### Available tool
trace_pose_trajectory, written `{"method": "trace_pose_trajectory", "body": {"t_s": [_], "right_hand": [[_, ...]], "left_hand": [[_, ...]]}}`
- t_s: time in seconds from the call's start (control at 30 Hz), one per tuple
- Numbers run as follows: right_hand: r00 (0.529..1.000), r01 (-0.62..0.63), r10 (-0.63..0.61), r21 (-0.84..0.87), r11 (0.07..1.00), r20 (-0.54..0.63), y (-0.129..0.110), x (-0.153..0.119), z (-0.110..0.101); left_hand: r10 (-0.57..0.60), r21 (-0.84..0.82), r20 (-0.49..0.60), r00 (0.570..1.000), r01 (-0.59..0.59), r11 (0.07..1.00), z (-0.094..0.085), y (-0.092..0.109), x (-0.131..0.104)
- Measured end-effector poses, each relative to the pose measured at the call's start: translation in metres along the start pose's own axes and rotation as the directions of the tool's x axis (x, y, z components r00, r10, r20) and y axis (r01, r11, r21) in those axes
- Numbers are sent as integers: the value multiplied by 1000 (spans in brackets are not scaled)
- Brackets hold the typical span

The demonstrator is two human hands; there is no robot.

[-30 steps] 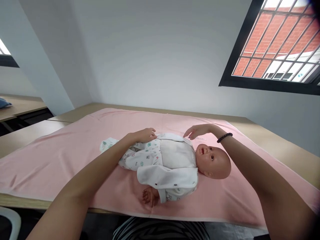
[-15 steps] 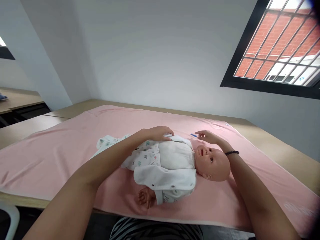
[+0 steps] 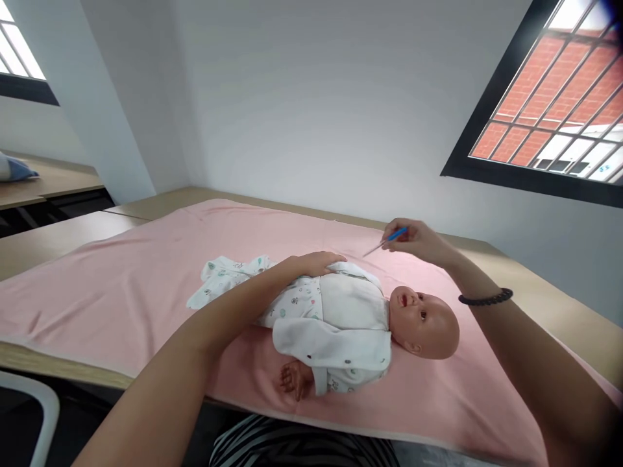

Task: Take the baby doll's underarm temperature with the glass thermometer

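A baby doll (image 3: 423, 324) lies on its back, its head to the right. Its white jacket (image 3: 335, 347) is spread apart, baring a white cloth torso (image 3: 353, 301) above patterned trousers (image 3: 302, 301). My left hand (image 3: 318, 263) reaches across the doll's waist, its fingers closed over the jacket's far flap; part of the grip is hidden. Beyond the doll's head, my right hand (image 3: 409, 240) is raised, pinching a thin pale stick with a blue end (image 3: 398, 234), which looks like a thermometer. Its narrow tip points down and left, apart from the doll.
A pink blanket (image 3: 146, 259) covers much of the wooden table (image 3: 525, 259). Behind it stands a white wall with a barred window (image 3: 545, 117) at the right. A white chair frame (image 3: 46, 395) is at the lower left, and another table (image 3: 53, 175) stands at the far left.
My right hand has picked the blue-ended stick up from the blanket and lifted it. My left hand stays on the jacket's flap. The view has shifted slightly.
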State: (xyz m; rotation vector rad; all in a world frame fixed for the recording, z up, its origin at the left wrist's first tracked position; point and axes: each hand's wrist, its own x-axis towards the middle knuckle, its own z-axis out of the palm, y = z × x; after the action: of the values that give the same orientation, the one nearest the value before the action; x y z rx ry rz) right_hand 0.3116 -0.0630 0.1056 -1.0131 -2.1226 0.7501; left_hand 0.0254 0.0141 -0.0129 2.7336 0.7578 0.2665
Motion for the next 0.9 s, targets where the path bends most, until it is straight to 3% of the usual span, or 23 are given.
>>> {"method": "trace_pose_trajectory", "body": {"t_s": [0.13,0.3,0.47,0.67,0.73,0.9], "right_hand": [[973,-37,99,-283,958,208,7,16,31],[932,-82,233,-466,881,277,21,21,55],[849,-86,341,-531,843,403,27,21,57],[720,28,346,-523,852,601,26,23,46],[719,47,346,-539,841,603,23,23,47],[781,12,379,-618,786,497,15,22,61]], "left_hand": [[-51,-15,-38,998,51,999,1,5,-3],[-159,-26,-52,986,158,987,3,10,-5],[-209,-3,-88,974,209,978,6,11,-2],[-213,68,-126,969,223,972,6,16,-2],[-224,57,-129,966,233,971,6,19,-3],[-250,98,-147,957,265,959,7,22,-2]]}}
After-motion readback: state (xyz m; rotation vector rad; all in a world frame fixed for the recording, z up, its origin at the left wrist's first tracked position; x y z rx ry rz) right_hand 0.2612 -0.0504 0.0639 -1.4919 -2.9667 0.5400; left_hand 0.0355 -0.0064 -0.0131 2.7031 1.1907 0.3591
